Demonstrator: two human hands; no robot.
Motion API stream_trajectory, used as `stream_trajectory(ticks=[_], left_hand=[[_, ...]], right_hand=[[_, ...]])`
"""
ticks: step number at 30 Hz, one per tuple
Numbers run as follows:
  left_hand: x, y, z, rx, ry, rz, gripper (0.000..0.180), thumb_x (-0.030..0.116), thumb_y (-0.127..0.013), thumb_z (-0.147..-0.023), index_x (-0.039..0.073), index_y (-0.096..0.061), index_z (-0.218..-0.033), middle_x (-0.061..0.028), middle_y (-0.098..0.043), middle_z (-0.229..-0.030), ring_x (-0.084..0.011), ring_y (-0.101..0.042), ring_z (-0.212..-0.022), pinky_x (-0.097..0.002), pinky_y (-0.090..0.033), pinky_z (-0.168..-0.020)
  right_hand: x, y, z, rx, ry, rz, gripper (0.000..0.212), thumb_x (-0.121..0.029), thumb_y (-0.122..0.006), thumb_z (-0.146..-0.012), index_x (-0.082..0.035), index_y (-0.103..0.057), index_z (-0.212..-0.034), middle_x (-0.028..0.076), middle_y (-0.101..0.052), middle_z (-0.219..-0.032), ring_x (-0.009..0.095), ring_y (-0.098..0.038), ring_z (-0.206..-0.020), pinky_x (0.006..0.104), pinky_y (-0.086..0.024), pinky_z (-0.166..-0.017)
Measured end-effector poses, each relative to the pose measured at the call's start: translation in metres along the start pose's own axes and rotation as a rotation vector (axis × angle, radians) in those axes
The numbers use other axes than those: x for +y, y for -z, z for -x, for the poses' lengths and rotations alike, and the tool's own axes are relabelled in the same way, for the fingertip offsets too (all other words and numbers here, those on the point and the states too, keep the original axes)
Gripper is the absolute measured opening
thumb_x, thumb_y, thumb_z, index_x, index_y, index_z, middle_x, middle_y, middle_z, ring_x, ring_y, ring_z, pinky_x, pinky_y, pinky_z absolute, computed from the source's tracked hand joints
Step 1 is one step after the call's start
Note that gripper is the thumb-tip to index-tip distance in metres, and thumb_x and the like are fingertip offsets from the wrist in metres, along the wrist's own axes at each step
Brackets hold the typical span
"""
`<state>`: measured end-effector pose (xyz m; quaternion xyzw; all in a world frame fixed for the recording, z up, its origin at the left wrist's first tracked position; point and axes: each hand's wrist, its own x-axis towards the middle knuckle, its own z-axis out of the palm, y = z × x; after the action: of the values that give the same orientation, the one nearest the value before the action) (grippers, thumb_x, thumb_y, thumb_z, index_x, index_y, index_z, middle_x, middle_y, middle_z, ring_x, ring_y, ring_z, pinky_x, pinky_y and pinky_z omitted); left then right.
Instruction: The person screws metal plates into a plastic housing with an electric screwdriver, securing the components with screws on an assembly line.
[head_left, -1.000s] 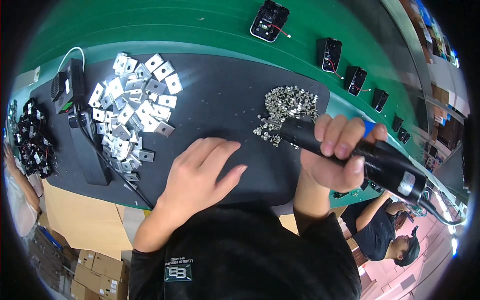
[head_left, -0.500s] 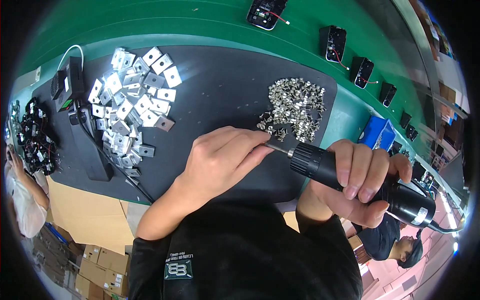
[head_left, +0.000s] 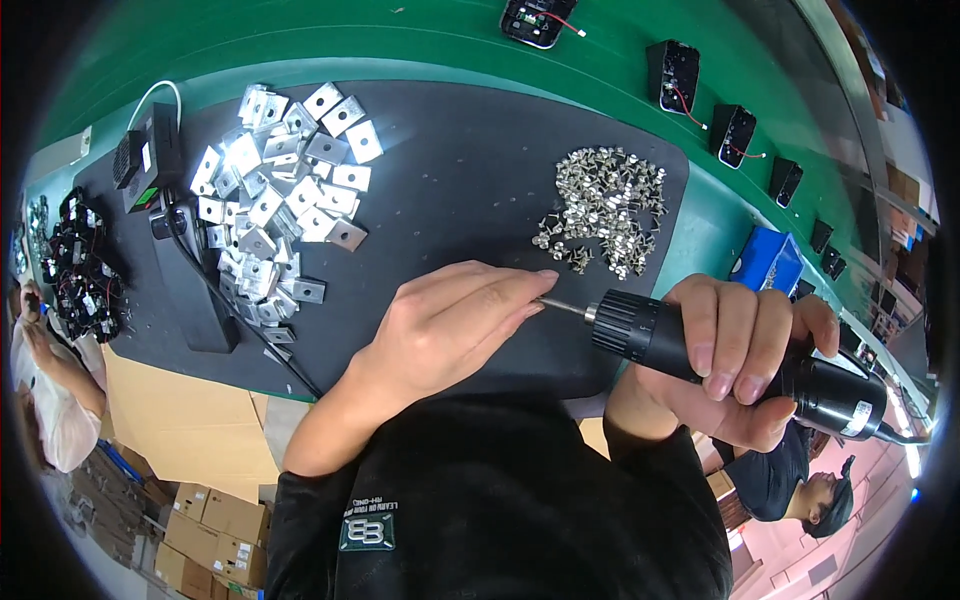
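Head view, looking down on a workbench. A green table [head_left: 420,45] spans the top of the frame and curves down the right side; on it lies a large black mat [head_left: 460,180] that fills the centre, its far edge bowed by the lens and its near edge running just above the person's dark shirt [head_left: 500,500] at lower centre. The middle of the mat, between the two heaps of parts, is bare; so is the strip along its upper edge.

Upper left of the mat: a heap of flat square metal plates [head_left: 280,190], silvery, overlapping, some with a small hole. Upper right of centre: a smaller heap of screws [head_left: 605,210], shiny and tangled. At the left edge, a black box with a cable [head_left: 150,160] and, beyond it, a cluster of small black parts [head_left: 80,270]. Along the right rim of the table, a row of black devices [head_left: 675,70] with red wires, then a blue box [head_left: 770,265].

The electric screwdriver [head_left: 700,350] lies at centre right, nearly level, a black ribbed barrel with a thin metal bit pointing left. The right hand [head_left: 740,350] is wrapped around its barrel, fingers curled over the top. The left hand [head_left: 450,320], at centre, is drawn together with its fingertips pinched at the tip of the bit; whatever they pinch is too small to tell. Cardboard boxes [head_left: 200,520] stand at lower left, below the mat edge.
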<state>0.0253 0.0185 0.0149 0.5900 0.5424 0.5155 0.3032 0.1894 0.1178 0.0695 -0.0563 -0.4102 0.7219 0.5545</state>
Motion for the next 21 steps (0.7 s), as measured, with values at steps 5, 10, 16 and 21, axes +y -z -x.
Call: stream_trajectory(ticks=[5, 10, 16, 21], left_hand=[[-0.004, 0.003, 0.004, -0.026, -0.002, 0.058, 0.025, -0.002, -0.070, -0.074, -0.007, -0.067, -0.098, -0.0146, -0.071, -0.088, -0.0263, -0.071, -0.077, -0.0317, -0.057, -0.069], [-0.006, 0.006, 0.004, -0.049, -0.016, 0.066, 0.031, -0.004, -0.070, -0.073, -0.008, -0.065, -0.104, -0.0158, -0.071, -0.092, -0.0268, -0.071, -0.078, -0.0327, -0.057, -0.071], [-0.008, 0.011, 0.004, -0.083, -0.074, 0.006, 0.036, -0.004, -0.071, -0.072, -0.008, -0.064, -0.107, -0.0157, -0.071, -0.096, -0.0273, -0.071, -0.079, -0.0332, -0.057, -0.071], [-0.004, 0.017, 0.000, -0.095, -0.080, 0.001, 0.037, 0.001, -0.074, -0.072, -0.006, -0.064, -0.107, -0.0177, -0.067, -0.107, -0.0304, -0.069, -0.089, -0.0365, -0.056, -0.076]], right_hand=[[0.001, 0.002, 0.001, -0.007, -0.064, -0.018, 0.049, -0.021, -0.069, -0.087, -0.020, -0.043, -0.129, -0.002, -0.055, -0.077, 0.011, -0.056, -0.067, 0.0260, -0.045, -0.063], [0.004, 0.000, 0.000, -0.001, -0.088, -0.059, 0.047, -0.019, -0.070, -0.084, -0.017, -0.046, -0.124, -0.002, -0.054, -0.075, 0.010, -0.054, -0.065, 0.0252, -0.045, -0.064], [0.008, -0.004, -0.002, 0.012, -0.101, -0.085, 0.044, -0.015, -0.071, -0.081, -0.014, -0.049, -0.119, -0.002, -0.054, -0.074, 0.009, -0.053, -0.064, 0.0236, -0.044, -0.066], [0.014, -0.011, -0.003, 0.036, -0.086, -0.115, 0.043, -0.014, -0.070, -0.082, -0.013, -0.048, -0.119, -0.003, -0.052, -0.073, 0.009, -0.051, -0.064, 0.0228, -0.041, -0.064]])
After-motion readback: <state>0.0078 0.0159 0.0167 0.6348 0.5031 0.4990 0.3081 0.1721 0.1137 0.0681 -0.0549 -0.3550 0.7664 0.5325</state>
